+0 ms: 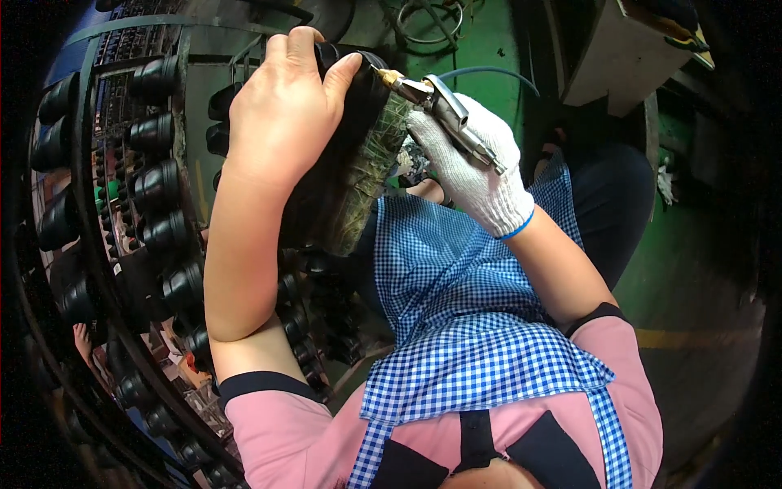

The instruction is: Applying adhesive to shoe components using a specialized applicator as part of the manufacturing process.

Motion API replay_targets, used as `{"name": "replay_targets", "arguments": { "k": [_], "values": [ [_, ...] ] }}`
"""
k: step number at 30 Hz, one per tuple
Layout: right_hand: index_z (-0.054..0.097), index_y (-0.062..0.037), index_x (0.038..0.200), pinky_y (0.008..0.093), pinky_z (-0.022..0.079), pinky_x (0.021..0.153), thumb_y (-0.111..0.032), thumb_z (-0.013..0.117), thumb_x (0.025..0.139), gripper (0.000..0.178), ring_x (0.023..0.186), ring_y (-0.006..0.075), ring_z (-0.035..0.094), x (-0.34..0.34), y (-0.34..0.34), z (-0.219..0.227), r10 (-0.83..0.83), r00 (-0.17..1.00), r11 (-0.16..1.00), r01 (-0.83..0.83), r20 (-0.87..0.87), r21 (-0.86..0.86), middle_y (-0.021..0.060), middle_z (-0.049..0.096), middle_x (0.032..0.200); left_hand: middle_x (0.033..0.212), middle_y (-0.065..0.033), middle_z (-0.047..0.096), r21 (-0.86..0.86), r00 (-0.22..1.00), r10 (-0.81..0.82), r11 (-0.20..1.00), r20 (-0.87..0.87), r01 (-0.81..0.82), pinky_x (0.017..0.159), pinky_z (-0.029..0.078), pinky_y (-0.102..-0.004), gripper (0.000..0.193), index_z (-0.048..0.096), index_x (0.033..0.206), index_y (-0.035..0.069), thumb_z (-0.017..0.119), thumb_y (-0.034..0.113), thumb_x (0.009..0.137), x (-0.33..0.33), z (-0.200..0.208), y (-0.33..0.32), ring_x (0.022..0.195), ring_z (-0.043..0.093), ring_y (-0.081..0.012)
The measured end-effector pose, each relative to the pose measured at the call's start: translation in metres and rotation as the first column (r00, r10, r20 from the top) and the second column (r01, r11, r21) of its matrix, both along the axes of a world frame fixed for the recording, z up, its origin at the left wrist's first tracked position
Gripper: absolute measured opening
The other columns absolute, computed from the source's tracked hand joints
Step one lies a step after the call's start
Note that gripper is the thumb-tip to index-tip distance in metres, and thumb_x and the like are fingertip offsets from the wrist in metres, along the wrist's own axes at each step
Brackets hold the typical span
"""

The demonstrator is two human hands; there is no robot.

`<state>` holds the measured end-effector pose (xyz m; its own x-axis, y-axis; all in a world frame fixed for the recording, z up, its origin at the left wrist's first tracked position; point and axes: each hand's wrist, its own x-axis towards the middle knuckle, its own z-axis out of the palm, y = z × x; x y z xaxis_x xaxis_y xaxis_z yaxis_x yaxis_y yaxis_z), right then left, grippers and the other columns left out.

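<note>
My bare left hand (285,106) is closed over the top of a black shoe (371,81), its thumb laid along the side. Much of the shoe is hidden by the hand and by shadow. In a white knit glove, my right hand (472,155) grips a small metal spray gun (448,106). The gun's brass nozzle points at the shoe close to my left thumb; whether they touch I cannot tell. Beneath the shoe runs a thick pad (366,179) with a worn, streaky green-yellow covering.
Racks of black shoes (155,187) on a dark metal frame (85,163) stand close on the left. A blue hose (497,72) arcs away beyond the spray gun. A pale box-like block (623,61) is at the far right, above the green floor (684,269).
</note>
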<state>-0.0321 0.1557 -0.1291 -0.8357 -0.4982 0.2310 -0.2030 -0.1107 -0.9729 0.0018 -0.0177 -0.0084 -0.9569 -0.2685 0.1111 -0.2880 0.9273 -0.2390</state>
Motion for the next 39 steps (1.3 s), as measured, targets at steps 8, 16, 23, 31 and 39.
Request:
{"name": "replay_targets", "arguments": {
  "k": [8, 16, 23, 31, 39],
  "values": [
    [0.069, -0.0048, 0.090, 0.0355, 0.053, 0.060, -0.028, 0.070, 0.094, 0.023, 0.066, 0.0271, 0.068, 0.006, 0.002, 0.001, -0.058, 0.994, 0.997, 0.063, 0.090, -0.044, 0.0109, 0.063, 0.071, 0.143, -0.0132, 0.053, 0.832, 0.955, 0.296, 0.535, -0.027, -0.143, 0.108, 0.041, -0.0412, 0.079, 0.033, 0.157, 0.012, 0.069, 0.036, 0.092, 0.088, 0.031, -0.033, 0.129, 0.053, -0.0271],
    [0.069, -0.0062, 0.093, 0.0351, 0.054, 0.060, -0.029, 0.069, 0.095, 0.023, 0.065, 0.0249, 0.069, 0.007, -0.001, 0.000, -0.073, 0.980, 0.997, 0.078, -0.186, 0.023, 0.0095, 0.065, 0.073, 0.133, -0.0136, 0.056, 0.696, 0.933, 0.349, 0.690, -0.083, -0.197, 0.107, 0.043, -0.0403, 0.087, 0.042, 0.151, 0.005, 0.085, 0.014, 0.076, 0.153, -0.009, -0.007, 0.123, 0.056, -0.0268],
    [0.069, -0.0084, 0.093, 0.0368, 0.053, 0.060, -0.028, 0.071, 0.092, 0.019, 0.065, 0.0297, 0.066, 0.018, -0.013, -0.011, -0.085, 0.981, 0.994, 0.097, -0.173, 0.059, 0.0109, 0.063, 0.075, 0.127, -0.0131, 0.057, 0.637, 0.911, 0.391, 0.737, -0.130, -0.225, 0.100, 0.047, -0.0380, 0.076, 0.048, 0.145, 0.001, 0.084, 0.018, 0.080, 0.153, -0.012, 0.007, 0.114, 0.059, -0.0263],
    [0.072, -0.0128, 0.096, 0.0378, 0.052, 0.054, -0.033, 0.076, 0.086, 0.023, 0.061, 0.0287, 0.064, 0.037, -0.014, -0.009, 0.048, 0.944, 0.987, 0.004, -0.327, 0.158, 0.0094, 0.063, 0.077, 0.125, -0.0136, 0.058, 0.652, 0.874, 0.455, 0.718, -0.173, -0.244, 0.098, 0.047, -0.0373, 0.079, 0.047, 0.144, -0.002, 0.085, 0.025, 0.080, 0.160, -0.022, 0.018, 0.113, 0.059, -0.0267],
    [0.069, -0.0128, 0.086, 0.0384, 0.053, 0.053, -0.037, 0.073, 0.086, 0.025, 0.062, 0.0301, 0.066, 0.041, -0.002, -0.007, 0.201, 0.907, 0.974, -0.147, -0.371, 0.170, 0.0107, 0.063, 0.075, 0.123, -0.0148, 0.058, 0.584, 0.852, 0.493, 0.749, -0.177, -0.312, 0.098, 0.046, -0.0390, 0.083, 0.048, 0.143, -0.002, 0.087, 0.032, 0.078, 0.167, -0.025, 0.026, 0.114, 0.058, -0.0299]
  ]
}}
